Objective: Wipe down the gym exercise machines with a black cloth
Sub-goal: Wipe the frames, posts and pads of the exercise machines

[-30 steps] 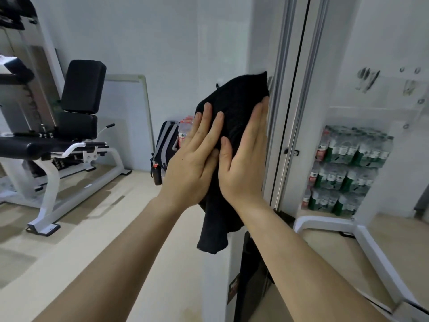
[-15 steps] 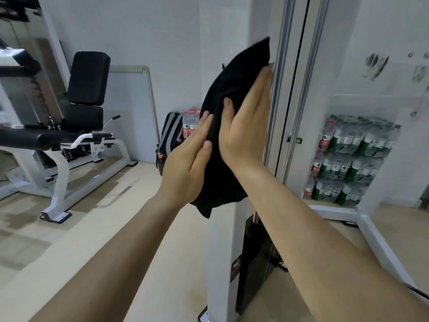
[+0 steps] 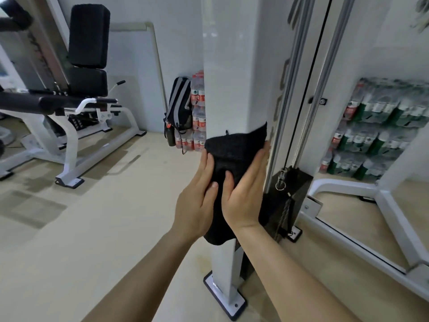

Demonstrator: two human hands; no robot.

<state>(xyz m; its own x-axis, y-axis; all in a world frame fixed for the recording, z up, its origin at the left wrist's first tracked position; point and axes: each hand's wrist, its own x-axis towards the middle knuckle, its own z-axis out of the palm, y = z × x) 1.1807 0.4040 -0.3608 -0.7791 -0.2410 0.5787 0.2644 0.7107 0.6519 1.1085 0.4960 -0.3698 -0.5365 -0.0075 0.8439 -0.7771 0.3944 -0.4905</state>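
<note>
Black cloth [image 3: 234, 147] wrapped around white machine post [image 3: 228, 66], low on it. Left hand [image 3: 197, 201] and right hand [image 3: 246, 194] press it flat, fingers straight, side by side.

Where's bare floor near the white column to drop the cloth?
Free: floor left of the column, between its base plate and the seat machine. Crowded: weight stack and cable right of it; bag and bottle packs behind.

Cloth [image 3: 234, 147] on post [image 3: 228, 66], between hands [image 3: 222, 198]; bench [image 3: 76, 105] left.
</note>
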